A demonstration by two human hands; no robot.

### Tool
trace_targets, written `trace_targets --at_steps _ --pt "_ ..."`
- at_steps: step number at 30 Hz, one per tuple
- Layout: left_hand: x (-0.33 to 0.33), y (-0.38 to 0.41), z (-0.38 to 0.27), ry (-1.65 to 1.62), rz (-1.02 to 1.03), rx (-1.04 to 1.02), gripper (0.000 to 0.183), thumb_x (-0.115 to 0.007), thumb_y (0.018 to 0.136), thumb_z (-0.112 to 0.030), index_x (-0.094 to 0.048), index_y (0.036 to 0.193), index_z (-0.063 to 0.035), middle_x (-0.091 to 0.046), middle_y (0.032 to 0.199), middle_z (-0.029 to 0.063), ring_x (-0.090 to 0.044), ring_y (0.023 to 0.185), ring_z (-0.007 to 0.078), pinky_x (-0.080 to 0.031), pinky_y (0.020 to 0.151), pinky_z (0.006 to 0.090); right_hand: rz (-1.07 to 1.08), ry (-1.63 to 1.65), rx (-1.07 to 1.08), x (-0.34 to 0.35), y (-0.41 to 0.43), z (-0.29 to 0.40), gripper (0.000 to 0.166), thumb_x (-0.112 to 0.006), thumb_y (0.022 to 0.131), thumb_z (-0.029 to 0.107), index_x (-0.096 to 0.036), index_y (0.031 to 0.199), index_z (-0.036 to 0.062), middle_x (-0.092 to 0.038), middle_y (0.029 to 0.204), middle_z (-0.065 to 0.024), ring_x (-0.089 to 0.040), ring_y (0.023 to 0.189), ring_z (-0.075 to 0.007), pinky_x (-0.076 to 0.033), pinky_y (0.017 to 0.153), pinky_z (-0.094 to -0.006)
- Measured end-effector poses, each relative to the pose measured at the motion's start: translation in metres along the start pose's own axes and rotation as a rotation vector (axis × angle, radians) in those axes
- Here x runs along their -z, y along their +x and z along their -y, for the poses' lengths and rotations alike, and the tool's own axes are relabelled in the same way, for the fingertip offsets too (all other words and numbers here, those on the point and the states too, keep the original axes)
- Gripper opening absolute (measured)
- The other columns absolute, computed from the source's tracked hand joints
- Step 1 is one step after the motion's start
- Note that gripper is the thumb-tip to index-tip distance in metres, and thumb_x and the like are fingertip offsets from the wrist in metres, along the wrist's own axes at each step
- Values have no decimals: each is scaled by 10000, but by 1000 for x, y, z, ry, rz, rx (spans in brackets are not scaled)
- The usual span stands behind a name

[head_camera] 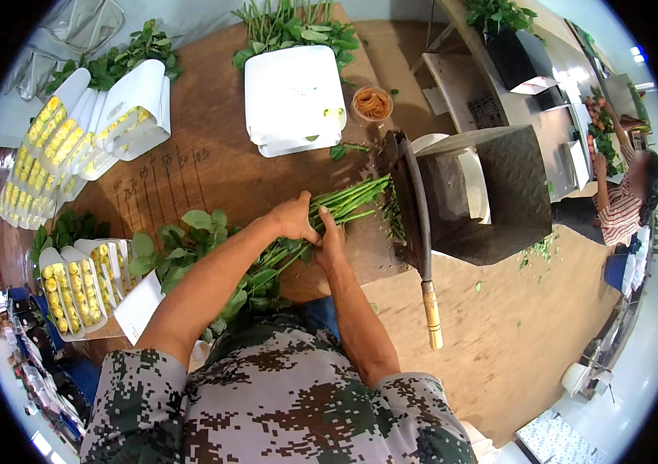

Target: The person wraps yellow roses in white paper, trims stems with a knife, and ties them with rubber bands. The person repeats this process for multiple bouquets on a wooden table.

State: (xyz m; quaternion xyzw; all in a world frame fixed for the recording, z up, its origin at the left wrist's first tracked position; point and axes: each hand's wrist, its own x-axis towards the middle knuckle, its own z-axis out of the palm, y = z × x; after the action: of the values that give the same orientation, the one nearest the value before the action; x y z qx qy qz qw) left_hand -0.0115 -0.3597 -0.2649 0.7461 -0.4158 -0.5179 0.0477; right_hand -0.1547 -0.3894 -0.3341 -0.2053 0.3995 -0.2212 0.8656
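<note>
Both of my hands are closed around a bundle of green leafy stems [358, 197] over the wooden table. My left hand [294, 218] wraps the bundle from its far side. My right hand [330, 239] grips it from the near side, thumb along the stems. The bare stem ends reach toward a lever cutter, whose dark curved blade arm [416, 197] ends in a wooden handle [432, 319]. Broad leaves [184, 249] spread to the left, partly behind my left forearm. Beside that forearm lies a white corrugated wrapper [138, 307]; any flower heads inside are hidden.
Yellow roses in white wrappers [74, 290] stand at left, with more wrapped bunches [45, 168] behind. A wrapped bunch [294, 95] lies near a tub of rubber bands [372, 104]. Beyond the cutter is a black metal box [491, 191]. A person [624, 197] works at far right.
</note>
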Motion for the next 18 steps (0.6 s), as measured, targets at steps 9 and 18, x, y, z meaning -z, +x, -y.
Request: trace_targets --at_steps 9,18 --pt "1 -4 6 -23 -5 -51 1136 -852 557 -436 -279 1361 127 -563 1171 341 -585 1076 434 -498 884 452 -80 35 12 -5 -6 -1 429 -689 891 268 -557 1215 19 -609 1095 -76 -610 956 -194 -530 760 -366" --pt "3 -21 5 -16 -34 -142 1250 -869 535 -601 -262 1366 110 -469 1283 366 -528 1171 448 -464 951 497 -196 15 -1 -24 -21 10 346 -695 885 161 -576 1176 17 -635 1057 -80 -631 916 -200 -550 783 -348"
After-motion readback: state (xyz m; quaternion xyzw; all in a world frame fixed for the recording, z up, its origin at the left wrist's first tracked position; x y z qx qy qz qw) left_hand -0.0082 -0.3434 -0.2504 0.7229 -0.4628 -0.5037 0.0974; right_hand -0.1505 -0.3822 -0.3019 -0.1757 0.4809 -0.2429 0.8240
